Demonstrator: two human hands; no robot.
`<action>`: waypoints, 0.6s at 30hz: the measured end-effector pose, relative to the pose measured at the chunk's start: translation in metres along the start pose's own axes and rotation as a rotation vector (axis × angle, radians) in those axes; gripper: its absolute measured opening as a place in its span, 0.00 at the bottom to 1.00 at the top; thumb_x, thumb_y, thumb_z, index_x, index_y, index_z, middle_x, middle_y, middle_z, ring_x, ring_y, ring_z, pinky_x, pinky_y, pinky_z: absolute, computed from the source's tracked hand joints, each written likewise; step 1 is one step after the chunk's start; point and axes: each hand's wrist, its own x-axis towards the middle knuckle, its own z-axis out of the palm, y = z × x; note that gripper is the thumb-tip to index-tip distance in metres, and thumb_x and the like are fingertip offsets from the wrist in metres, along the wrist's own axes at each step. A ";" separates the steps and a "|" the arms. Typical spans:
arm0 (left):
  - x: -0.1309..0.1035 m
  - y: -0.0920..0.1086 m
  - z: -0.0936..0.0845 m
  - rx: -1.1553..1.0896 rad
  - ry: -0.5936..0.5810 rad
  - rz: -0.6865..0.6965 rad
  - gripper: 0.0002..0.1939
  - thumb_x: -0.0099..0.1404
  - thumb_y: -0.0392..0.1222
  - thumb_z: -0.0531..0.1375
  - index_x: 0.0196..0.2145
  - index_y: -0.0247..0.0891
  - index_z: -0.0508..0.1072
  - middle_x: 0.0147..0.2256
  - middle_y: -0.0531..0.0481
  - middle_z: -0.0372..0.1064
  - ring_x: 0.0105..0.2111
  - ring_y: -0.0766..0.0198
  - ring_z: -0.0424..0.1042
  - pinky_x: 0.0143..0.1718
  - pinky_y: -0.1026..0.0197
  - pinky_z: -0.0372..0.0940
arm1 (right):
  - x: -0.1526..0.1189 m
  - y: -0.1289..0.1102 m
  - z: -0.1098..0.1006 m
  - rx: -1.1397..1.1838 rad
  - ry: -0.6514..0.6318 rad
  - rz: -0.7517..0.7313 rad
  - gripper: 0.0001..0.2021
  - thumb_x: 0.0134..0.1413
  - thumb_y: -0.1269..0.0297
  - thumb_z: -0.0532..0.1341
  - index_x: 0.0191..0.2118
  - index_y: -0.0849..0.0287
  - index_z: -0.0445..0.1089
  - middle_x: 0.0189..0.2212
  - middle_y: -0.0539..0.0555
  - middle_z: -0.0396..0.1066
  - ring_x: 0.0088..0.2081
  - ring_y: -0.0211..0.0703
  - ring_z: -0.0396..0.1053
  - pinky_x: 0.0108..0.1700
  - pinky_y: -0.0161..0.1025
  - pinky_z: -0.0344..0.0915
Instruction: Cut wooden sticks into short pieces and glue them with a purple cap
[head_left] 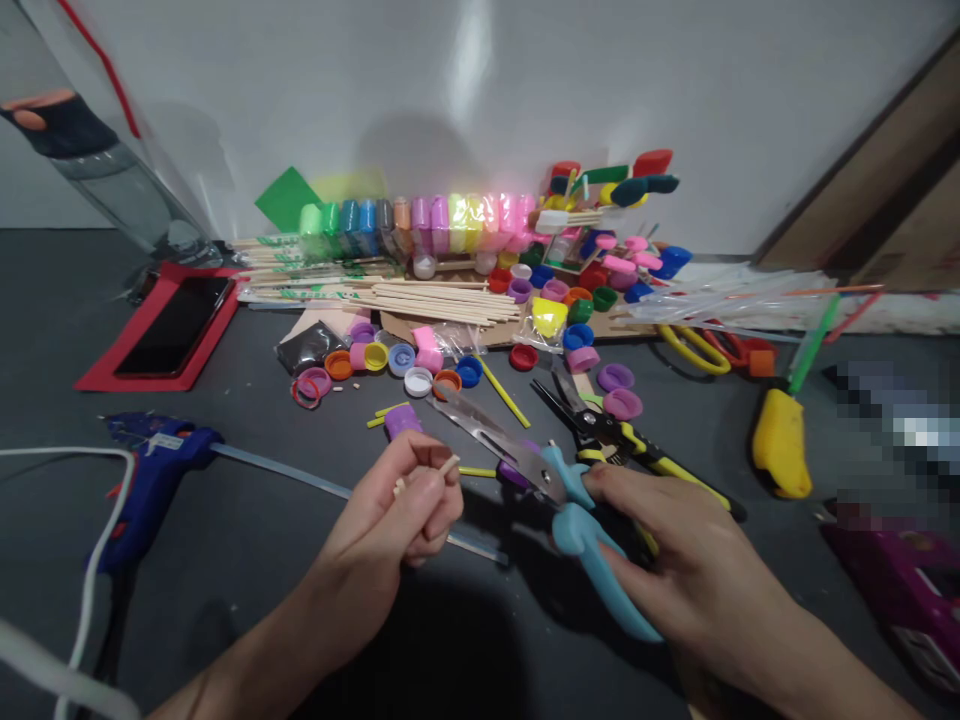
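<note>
My left hand (409,505) is closed around short pale wooden stick pieces (449,466), whose ends poke out by the thumb and fingers. My right hand (690,550) grips scissors with light blue handles (611,585). Their metal blade (499,440) points up and left, above the left hand and apart from the stick ends. Beyond the scissors lie black and yellow pliers (600,425). A purple clay piece (403,421) with yellow sticks rests just past my left hand.
At left are a blue glue gun (161,480) with a long glue stick, and a phone (176,325) on red paper. Colourful bottle caps (470,371), wooden skewers (442,303) and clay packs (420,225) line the back. A yellow clay piece (780,445) stands at right.
</note>
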 end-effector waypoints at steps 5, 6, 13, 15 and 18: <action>0.000 0.002 -0.001 -0.120 0.007 0.013 0.07 0.66 0.42 0.62 0.33 0.39 0.67 0.23 0.60 0.57 0.17 0.77 0.43 0.18 0.71 0.41 | 0.000 -0.005 -0.002 -0.022 -0.038 -0.036 0.03 0.56 0.65 0.57 0.32 0.56 0.64 0.25 0.52 0.72 0.24 0.42 0.69 0.26 0.36 0.62; 0.000 0.002 -0.001 -0.132 0.013 0.026 0.07 0.66 0.41 0.62 0.33 0.39 0.67 0.22 0.60 0.55 0.17 0.77 0.42 0.18 0.71 0.41 | 0.000 -0.006 -0.003 -0.026 -0.044 -0.048 0.03 0.56 0.65 0.57 0.32 0.56 0.64 0.25 0.53 0.72 0.24 0.42 0.70 0.26 0.36 0.62; -0.005 0.003 -0.001 -0.146 0.050 0.046 0.09 0.63 0.41 0.64 0.31 0.39 0.67 0.21 0.60 0.52 0.18 0.77 0.42 0.18 0.72 0.41 | 0.001 -0.010 -0.006 -0.040 -0.090 -0.044 0.03 0.54 0.68 0.56 0.30 0.56 0.64 0.25 0.53 0.73 0.25 0.43 0.70 0.26 0.37 0.62; -0.005 0.004 -0.001 -0.154 0.057 0.031 0.09 0.61 0.41 0.66 0.31 0.38 0.68 0.21 0.60 0.51 0.18 0.76 0.42 0.18 0.72 0.41 | 0.001 -0.010 -0.006 -0.033 -0.085 -0.040 0.03 0.54 0.68 0.56 0.30 0.55 0.64 0.25 0.53 0.72 0.25 0.43 0.70 0.26 0.37 0.62; -0.006 0.006 -0.001 -0.179 0.055 0.016 0.09 0.60 0.41 0.67 0.30 0.37 0.70 0.21 0.60 0.51 0.18 0.76 0.41 0.18 0.72 0.40 | 0.001 -0.011 -0.007 -0.020 -0.096 -0.036 0.03 0.53 0.69 0.56 0.30 0.55 0.64 0.25 0.53 0.72 0.25 0.43 0.69 0.26 0.38 0.62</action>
